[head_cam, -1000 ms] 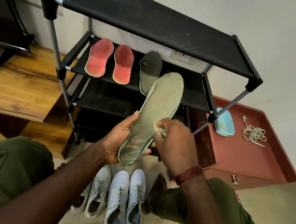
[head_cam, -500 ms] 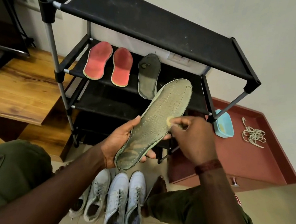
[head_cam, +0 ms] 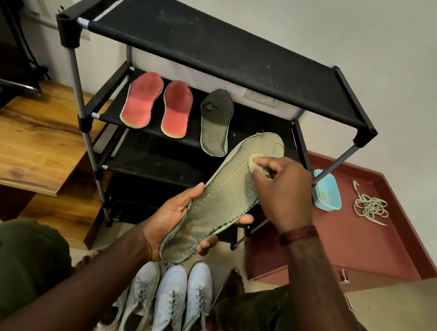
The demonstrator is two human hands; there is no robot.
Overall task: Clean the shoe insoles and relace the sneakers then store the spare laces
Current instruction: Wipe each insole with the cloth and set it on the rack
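A green insole [head_cam: 226, 199] is gripped at its heel end by the left hand [head_cam: 172, 220], thumb on top, fingers curled beneath. A small yellowish sponge [head_cam: 255, 161] is pinched in the right hand [head_cam: 283, 188] fingertips and pressed against the insole's toe end. Beyond the fingers, a second green insole [head_cam: 216, 123] and two red insoles [head_cam: 158, 104] are laid on the rack shelf [head_cam: 116, 113]. Sneakers [head_cam: 167, 309] are seen below the wrists. Loose laces [head_cam: 370, 205] are seen to the right of the right hand.
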